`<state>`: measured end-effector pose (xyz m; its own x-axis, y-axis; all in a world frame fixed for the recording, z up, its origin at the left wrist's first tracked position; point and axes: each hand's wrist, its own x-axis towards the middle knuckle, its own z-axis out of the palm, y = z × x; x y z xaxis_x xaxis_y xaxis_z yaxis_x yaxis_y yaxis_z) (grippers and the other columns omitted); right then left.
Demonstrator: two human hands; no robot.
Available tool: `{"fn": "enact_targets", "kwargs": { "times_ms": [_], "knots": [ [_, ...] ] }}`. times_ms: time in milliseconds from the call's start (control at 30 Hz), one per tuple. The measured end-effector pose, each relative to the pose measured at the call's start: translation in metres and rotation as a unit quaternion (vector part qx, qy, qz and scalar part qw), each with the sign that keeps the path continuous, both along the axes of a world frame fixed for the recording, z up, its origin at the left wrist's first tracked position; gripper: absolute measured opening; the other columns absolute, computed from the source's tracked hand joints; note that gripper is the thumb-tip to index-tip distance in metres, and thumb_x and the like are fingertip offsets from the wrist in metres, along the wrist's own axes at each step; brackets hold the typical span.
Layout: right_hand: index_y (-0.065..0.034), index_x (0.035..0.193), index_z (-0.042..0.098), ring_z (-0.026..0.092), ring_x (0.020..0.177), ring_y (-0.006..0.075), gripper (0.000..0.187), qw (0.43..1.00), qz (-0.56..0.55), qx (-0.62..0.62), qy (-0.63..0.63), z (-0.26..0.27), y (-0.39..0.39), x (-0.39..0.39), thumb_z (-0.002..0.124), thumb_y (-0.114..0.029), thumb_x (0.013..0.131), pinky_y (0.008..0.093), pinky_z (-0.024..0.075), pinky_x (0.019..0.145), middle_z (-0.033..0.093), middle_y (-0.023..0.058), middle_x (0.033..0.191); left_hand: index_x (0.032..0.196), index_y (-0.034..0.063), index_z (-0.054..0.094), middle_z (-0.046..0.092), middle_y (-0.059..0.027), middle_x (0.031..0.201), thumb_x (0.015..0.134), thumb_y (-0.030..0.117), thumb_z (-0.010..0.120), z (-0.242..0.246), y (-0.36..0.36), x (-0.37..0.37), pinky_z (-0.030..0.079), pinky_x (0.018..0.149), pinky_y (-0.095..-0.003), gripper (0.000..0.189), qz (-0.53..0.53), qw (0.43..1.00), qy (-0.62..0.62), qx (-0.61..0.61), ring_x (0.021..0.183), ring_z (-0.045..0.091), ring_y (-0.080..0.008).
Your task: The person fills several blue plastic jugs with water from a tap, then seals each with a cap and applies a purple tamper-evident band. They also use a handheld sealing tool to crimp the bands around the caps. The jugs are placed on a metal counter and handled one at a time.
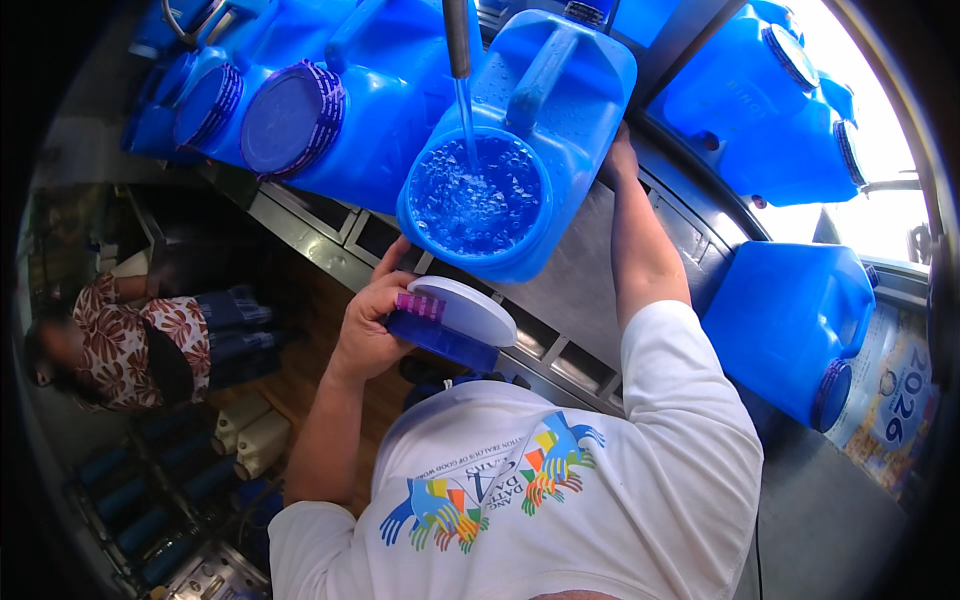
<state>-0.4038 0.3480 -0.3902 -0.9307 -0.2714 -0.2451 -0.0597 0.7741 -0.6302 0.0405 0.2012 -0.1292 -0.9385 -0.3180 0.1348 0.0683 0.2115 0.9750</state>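
Observation:
A blue plastic water container [577,112] lies before me with its wide round mouth [476,202] uncovered. Water streams from a metal spout [456,37] into it, and the bubbling surface is close to the rim. My left hand [375,322] grips a blue screw lid [442,341] with a white inner disc [472,307] and a purple printed strip [421,306], just below the mouth. Its index finger points up near the container's lower left side. My right hand [621,155] is at the container's right side, its fingers mostly hidden behind it.
Capped blue containers [292,124] line the left of the metal counter [577,247]. Another blue container [780,322] is at right, with more beyond the window frame [697,52]. A person in a patterned top [142,330] is at left, near pale jugs [259,439] on the floor.

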Motion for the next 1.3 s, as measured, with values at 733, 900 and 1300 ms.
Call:
{"fn": "enact_targets", "kwargs": {
  "times_ms": [733, 900, 1300],
  "knots": [
    [-0.0040, 0.112, 0.068, 0.063, 0.080, 0.0133, 0.023, 0.817, 0.239, -0.518, -0.084, 0.258, 0.100, 0.279, 0.073, -0.014, 0.092, 0.0271, 0.0507, 0.074, 0.068, 0.0057, 0.101, 0.100, 0.0034, 0.072, 0.069, -0.0113, 0.106, 0.072, -0.005, 0.080, 0.033, 0.028, 0.000, 0.055, 0.078, -0.0306, 0.030, -0.045, 0.993, 0.022, -0.106, 0.093, 0.069, -0.0240],
    [-0.0068, 0.109, 0.071, 0.063, 0.077, 0.0138, 0.020, 0.882, 0.255, -0.335, 0.212, 0.303, 0.096, 0.298, 0.072, -0.003, 0.090, 0.0250, 0.0506, 0.068, 0.068, 0.0078, 0.098, 0.102, 0.0045, 0.073, 0.069, -0.0109, 0.114, 0.072, -0.007, 0.080, 0.038, 0.038, 0.001, 0.055, 0.082, -0.0311, 0.033, -0.058, 0.994, 0.086, -0.042, 0.099, 0.069, -0.0232],
    [-0.0061, 0.105, 0.077, 0.071, 0.084, 0.0196, 0.024, 0.966, 0.072, -0.112, 0.220, 0.339, 0.002, 0.234, 0.067, -0.024, 0.093, 0.0335, 0.0574, 0.080, 0.075, 0.0112, 0.097, 0.107, 0.0035, 0.070, 0.065, -0.0079, 0.128, 0.079, -0.011, 0.074, 0.023, -0.030, 0.052, 0.051, 0.092, -0.0278, 0.032, -0.156, 0.980, 0.121, 0.020, 0.109, 0.063, -0.0140]
  ]
}}
